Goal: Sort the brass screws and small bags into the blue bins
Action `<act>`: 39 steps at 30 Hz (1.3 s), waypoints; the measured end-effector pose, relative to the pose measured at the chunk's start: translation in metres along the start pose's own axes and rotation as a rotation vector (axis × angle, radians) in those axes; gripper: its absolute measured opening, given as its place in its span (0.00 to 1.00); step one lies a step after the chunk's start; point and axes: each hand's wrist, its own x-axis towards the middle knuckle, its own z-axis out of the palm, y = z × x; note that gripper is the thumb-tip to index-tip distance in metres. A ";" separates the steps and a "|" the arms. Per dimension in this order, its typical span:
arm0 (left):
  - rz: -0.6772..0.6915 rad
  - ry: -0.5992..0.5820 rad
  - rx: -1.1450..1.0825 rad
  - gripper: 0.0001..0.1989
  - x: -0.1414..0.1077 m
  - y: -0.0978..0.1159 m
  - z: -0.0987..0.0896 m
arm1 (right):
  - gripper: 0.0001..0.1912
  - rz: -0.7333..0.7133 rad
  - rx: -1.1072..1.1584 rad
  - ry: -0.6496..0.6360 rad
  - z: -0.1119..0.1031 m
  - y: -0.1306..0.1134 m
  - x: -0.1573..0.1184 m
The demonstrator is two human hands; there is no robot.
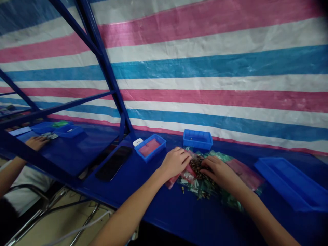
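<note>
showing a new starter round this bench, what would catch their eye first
The wide woven tarpaulin with pink, white and blue stripes fills the view behind the bench. Below it, the left hand and right hand rest on a loose heap of small brass-coloured metal parts among green plastic packets. A long bright blue plastic tray sits to their right on the blue tabletop.

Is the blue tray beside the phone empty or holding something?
Holding something: a flat pink bag lies inside the blue tray, covering most of its floor.
</note>
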 end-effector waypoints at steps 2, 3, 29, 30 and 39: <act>0.008 -0.008 0.001 0.15 0.000 0.001 0.000 | 0.03 -0.007 -0.026 -0.004 -0.001 -0.003 0.000; 0.007 -0.009 0.000 0.15 0.000 0.001 0.000 | 0.03 -0.011 -0.037 -0.007 -0.002 -0.004 0.000; -0.033 0.098 -0.472 0.09 0.000 0.012 0.007 | 0.16 0.282 0.775 0.174 -0.008 -0.025 0.002; -0.038 0.106 -0.492 0.09 0.001 0.013 0.007 | 0.15 0.279 0.774 0.177 -0.008 -0.025 0.001; -0.082 0.092 -0.593 0.08 0.002 0.017 0.003 | 0.15 0.291 0.753 0.203 -0.007 -0.027 0.002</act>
